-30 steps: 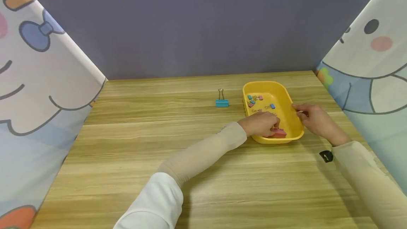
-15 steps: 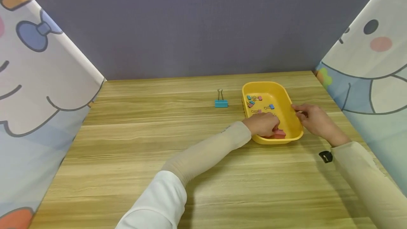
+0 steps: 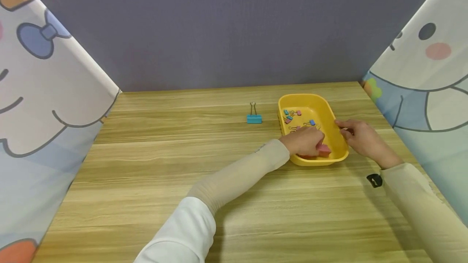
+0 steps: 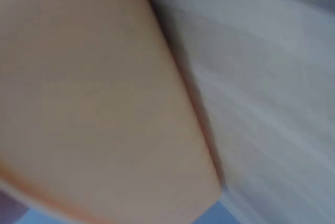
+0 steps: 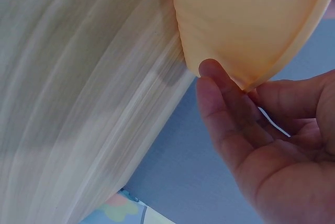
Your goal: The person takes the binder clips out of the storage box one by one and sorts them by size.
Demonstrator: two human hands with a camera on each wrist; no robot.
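Note:
In the head view a yellow plastic tray [image 3: 335, 149] stands at the right of the table. My left hand [image 3: 303, 139] reaches in over its near left rim, fingers curled on a large pink binder clip [image 3: 324, 150]; the hand hides part of the clip. My right hand [image 3: 362, 138] pinches the tray's right rim between thumb and fingers. The right wrist view shows these fingers [image 5: 212, 98] against the outer wall of the tray [image 5: 246, 20]. Up close, the tray's wall [image 4: 104, 98] fills much of the left wrist view.
Inside the tray lie several small binder clips, among them a blue one [image 3: 312, 122] and a pink one [image 3: 287, 121]. A large teal binder clip [image 3: 254, 119] stands on the wooden table [image 3: 164, 165] left of the tray. A grey wall [image 3: 234, 27] rises behind.
My left hand and the large pink clip have shifted slightly right and away from me inside the tray. The right hand keeps its hold on the rim.

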